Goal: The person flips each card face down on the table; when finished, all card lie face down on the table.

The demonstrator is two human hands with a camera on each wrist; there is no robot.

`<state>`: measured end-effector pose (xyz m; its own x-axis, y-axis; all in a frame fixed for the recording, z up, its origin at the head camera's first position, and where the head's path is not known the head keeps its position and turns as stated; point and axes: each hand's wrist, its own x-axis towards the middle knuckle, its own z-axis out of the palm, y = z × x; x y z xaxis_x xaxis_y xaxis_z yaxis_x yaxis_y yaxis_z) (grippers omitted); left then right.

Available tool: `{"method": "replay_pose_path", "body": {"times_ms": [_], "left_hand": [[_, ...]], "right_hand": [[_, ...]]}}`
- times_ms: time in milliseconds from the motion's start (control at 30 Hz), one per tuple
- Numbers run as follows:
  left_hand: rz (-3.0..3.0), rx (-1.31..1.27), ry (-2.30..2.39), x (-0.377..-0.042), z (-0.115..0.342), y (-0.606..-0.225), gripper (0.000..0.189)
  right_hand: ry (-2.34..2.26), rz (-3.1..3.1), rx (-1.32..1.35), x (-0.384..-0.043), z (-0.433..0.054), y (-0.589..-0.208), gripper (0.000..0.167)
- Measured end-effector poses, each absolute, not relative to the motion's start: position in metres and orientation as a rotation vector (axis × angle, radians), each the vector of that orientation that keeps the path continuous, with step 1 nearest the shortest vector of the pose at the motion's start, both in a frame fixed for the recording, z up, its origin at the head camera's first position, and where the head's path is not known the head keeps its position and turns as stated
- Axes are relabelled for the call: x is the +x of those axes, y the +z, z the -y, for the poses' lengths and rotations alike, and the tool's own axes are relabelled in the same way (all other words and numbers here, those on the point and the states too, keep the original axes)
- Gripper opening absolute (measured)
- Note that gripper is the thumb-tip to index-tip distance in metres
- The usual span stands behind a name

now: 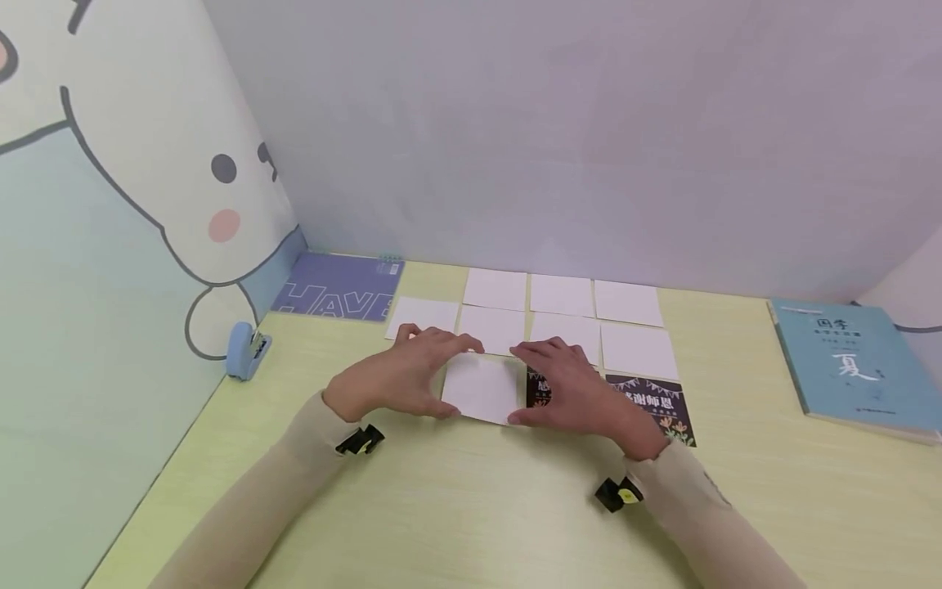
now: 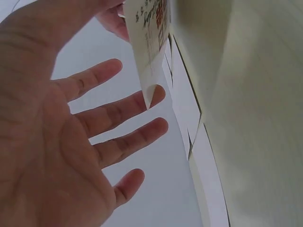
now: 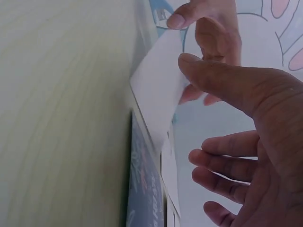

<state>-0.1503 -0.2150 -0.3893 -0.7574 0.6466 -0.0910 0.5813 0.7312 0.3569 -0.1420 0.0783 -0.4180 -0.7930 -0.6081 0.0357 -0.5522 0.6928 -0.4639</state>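
Note:
A white card point(image 1: 482, 388) is raised at a tilt above the table between both hands; its underside carries print point(image 2: 154, 33). My left hand point(image 1: 412, 372) holds it by the left edge, thumb at the near corner and a finger at the far corner, the other fingers spread. On the other side, my right hand point(image 1: 570, 388) has its thumb close by the card's right edge; its fingers stand apart from the card in the right wrist view. Whether that thumb touches, I cannot tell. Dark printed cards point(image 1: 651, 401) lie under and beside the right hand.
Two rows of white cards point(image 1: 562, 294) lie beyond the hands. At the left are a purple notebook point(image 1: 338, 286) and a blue stapler point(image 1: 246, 352). A teal book point(image 1: 854, 364) lies at the right. Walls border the table at the back and left.

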Motion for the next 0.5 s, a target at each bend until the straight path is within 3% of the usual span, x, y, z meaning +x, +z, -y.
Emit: {"method": "replay_pose_path", "body": {"times_ms": [133,500], "left_hand": [[-2.714,0.946,0.423,-0.151,0.216,-0.393,0.089],[-2.618,1.037,0.34,-0.148,0.21,-0.395,0.061]], "right_hand": [[-0.751,-2.786,-0.936,-0.145,-0.085,-0.413,0.088],[-0.805,-2.784,-0.914,-0.153,-0.102,-0.403,0.077]]}}
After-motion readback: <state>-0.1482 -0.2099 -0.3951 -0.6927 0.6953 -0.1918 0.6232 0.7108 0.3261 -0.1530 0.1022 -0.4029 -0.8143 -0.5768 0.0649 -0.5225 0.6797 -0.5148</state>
